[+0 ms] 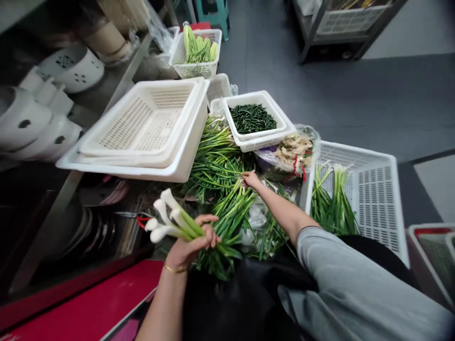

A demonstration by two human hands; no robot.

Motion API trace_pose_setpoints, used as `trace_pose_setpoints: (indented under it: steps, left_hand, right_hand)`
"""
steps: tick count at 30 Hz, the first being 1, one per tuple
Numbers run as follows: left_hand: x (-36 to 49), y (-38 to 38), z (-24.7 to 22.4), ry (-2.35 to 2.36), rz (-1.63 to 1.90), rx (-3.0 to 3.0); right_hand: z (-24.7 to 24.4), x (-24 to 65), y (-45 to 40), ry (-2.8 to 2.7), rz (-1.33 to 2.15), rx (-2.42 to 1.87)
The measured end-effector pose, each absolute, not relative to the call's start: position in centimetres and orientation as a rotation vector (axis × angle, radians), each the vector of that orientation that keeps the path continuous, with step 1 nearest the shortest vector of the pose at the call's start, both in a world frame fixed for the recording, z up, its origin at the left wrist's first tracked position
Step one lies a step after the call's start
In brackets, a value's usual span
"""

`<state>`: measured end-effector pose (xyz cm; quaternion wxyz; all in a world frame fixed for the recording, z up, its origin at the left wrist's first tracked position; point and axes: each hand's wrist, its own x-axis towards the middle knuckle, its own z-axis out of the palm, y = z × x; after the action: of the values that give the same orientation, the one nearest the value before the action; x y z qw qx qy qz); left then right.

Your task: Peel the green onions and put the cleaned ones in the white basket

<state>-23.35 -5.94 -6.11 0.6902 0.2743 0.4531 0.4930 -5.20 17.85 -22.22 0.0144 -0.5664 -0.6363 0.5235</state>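
Note:
My left hand is closed round a bunch of scallions, white bulbs pointing up and left, green leaves hanging below the fist. Further off, my right hand pinches at the root ends of loose scallions in the heap. What exactly lies between its fingertips is small and partly hidden. More scallions spread behind, between the baskets. To the right, a white basket holds scallions lying against its near left side. Clear plastic and loose trimmings are under my right forearm.
Stacked white baskets stand at left; a smaller basket holds green chillies. Beside it is a plastic bag of pale, dry-looking scraps. Red-handled scissors lie left of my left hand. Shelves with white pots line the left side.

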Motion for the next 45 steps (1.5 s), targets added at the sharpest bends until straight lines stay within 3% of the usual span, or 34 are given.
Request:
trace_pose_setpoints:
  steps: [5, 9, 19, 26, 31, 35, 38, 42, 45]
  left_hand:
    - [-24.4, -5.8, -6.6, 1.033, 1.09, 0.545]
    - [-24.5, -5.6, -6.3, 1.068, 1.154, 0.529]
    - [-21.7, -6.8, -5.5, 1.096, 1.182, 0.727]
    - [-15.2, -11.1, 1.1, 1.16, 1.143, 0.986]
    - [-11.4, -10.9, 2.5, 1.456, 1.121, 1.129]
    - [-9.9, -9.6, 1.0, 1.609, 1.035, 1.145]
    - [-9.5, -9.4, 0.7, 1.593, 1.051, 1.205]
    - [-9.4, -9.6, 1.1, 1.6, 1.095, 1.161]
    - [-9.0, -9.7, 1.0, 1.615, 1.051, 1.183]
  right_hand:
    - [-25.7, -11.7, 21.6, -2.328, 1.536, -1.865]
    - [-24.5, -11.8, 22.4, -2.606, 1.455, -1.866]
    - [-11.9, -0.2, 12.4, -2.801, 0.91, -1.728]
    - [-2.9, 4.5, 7.2, -2.763, 0.625, -1.647]
    - [0.9, 5.4, 0.5, -3.126, 0.253, -1.073]
    - [4.6, 6.3, -2.2, -2.998, -0.041, -0.818]
    - [6.2, 8.7, -2.1, -2.723, 0.091, -0.717]
    - [5.6, 12.1, -1.4, -1.985, 0.562, -0.943]
    - [4.4, 12.0, -1.7, -1.83, 0.933, -1.045]
